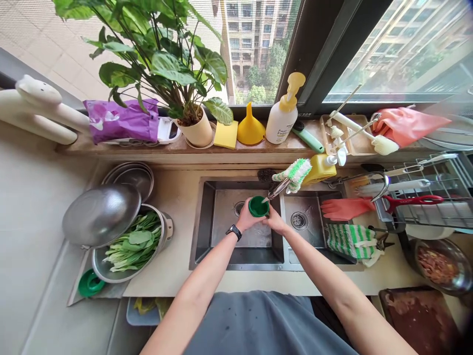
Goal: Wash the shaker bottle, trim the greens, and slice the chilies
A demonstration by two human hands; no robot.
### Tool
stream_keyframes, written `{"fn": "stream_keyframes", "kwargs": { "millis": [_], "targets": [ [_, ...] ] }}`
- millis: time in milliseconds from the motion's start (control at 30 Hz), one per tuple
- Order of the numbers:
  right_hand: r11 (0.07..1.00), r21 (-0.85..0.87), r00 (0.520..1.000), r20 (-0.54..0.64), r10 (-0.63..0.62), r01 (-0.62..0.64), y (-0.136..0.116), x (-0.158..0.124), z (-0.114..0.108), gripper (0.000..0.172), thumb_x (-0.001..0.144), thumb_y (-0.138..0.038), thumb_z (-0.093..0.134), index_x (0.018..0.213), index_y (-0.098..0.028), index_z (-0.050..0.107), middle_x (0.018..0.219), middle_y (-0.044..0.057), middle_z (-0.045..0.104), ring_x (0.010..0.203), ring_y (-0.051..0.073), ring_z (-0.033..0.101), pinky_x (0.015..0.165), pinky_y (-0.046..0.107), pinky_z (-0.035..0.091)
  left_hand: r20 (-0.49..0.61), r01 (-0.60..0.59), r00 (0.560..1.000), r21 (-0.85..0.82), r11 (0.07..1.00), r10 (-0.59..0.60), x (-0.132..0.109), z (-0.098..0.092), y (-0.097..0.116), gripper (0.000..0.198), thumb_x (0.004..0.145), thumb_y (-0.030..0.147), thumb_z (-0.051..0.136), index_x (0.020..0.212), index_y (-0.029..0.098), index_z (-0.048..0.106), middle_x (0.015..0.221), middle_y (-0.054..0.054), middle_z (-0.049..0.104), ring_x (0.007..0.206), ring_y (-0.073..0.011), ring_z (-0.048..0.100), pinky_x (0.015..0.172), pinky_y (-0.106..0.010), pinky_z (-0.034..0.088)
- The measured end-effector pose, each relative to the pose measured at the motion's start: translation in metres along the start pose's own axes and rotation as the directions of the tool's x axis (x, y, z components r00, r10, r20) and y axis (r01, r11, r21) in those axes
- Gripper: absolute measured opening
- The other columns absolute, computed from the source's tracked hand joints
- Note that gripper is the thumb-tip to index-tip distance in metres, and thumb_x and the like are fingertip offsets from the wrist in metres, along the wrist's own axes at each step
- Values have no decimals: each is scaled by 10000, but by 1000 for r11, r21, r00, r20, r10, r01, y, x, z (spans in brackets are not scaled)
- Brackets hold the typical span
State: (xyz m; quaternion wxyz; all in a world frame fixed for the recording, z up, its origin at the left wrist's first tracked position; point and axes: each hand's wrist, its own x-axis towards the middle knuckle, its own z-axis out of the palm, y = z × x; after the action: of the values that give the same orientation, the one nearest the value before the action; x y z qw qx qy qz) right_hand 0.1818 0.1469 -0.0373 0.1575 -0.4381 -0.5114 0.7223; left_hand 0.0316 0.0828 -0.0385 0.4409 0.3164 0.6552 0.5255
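Both my hands hold a green cup point(258, 207) over the left sink basin, its round opening facing up towards me. My left hand point(247, 218), with a dark watch on its wrist, wraps the cup's left side. On the right side, the fingers of my right hand point(274, 220) grip it low down. The metal faucet point(279, 189) ends right at the cup's rim, and a pale streak, seemingly water, runs from its tip into the cup. A green-and-white striped cloth point(298, 173) hangs over the faucet. What lies deep inside the cup is too dark to tell.
A pot point(163, 234) of leafy greens point(135, 241) stands left, partly under a metal lid point(101, 214). Right are a pink glove point(345, 209), a striped cloth point(351, 240) and a dish rack point(424, 177). A plant, yellow funnel point(251, 129) and pump bottle point(281, 121) line the sill.
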Motion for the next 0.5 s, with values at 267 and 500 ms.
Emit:
{"fn": "stream_keyframes", "kwargs": {
  "millis": [267,500],
  "targets": [
    [890,449,917,-318,240,-77,-5,13,-21,264,635,-255,695,897,-226,691,1003,56,744,1014,231,693,913,348,557,10,-175,984,242,954,178,17,8,-46,897,549,366,961,1316,225,518,1309,-139,593,1221,-342,584,1041,-501,447],
    [873,479,911,-314,266,-90,-18,44,-6,73,813,-295,637,777,-238,610,851,36,718,863,190,698,839,342,594,-20,-156,986,215,964,164,19,-1,-58,931,526,316,969,1340,224,525,1318,-138,620,1229,-341,597,1058,-510,445]
  ]
}}
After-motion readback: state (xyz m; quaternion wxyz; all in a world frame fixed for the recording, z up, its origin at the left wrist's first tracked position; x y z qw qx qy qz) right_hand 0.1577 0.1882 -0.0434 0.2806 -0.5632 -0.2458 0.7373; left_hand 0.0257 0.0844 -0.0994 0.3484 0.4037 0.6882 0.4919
